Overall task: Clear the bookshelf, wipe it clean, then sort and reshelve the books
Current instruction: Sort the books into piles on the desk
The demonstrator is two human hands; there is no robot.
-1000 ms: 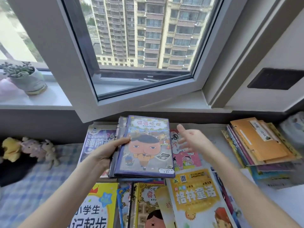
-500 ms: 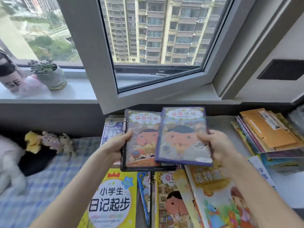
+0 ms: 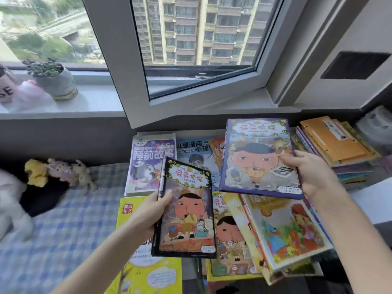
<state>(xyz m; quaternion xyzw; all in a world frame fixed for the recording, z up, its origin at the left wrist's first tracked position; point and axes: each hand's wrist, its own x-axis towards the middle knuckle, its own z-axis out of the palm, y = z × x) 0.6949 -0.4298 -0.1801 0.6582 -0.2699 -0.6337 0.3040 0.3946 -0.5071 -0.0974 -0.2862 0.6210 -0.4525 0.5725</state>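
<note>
A second earlier the left hand [image 3: 146,215] held the bundle alone, with the purple book [image 3: 254,158] on top and the right hand [image 3: 314,177] open beside it. The right hand had since taken the purple book off and carried it up and to the right, its grip clamped on the right edge, thumb on the cover. The left grip stayed clamped on the black book [image 3: 186,213], now lower and tilted. Whether more lay under it could not be told. Both were held above the loose books [image 3: 282,228], near the orange stack [image 3: 335,141]. This looked like sorting of one series. No shelf was in view, so reshelving seemed not yet begun.
</note>
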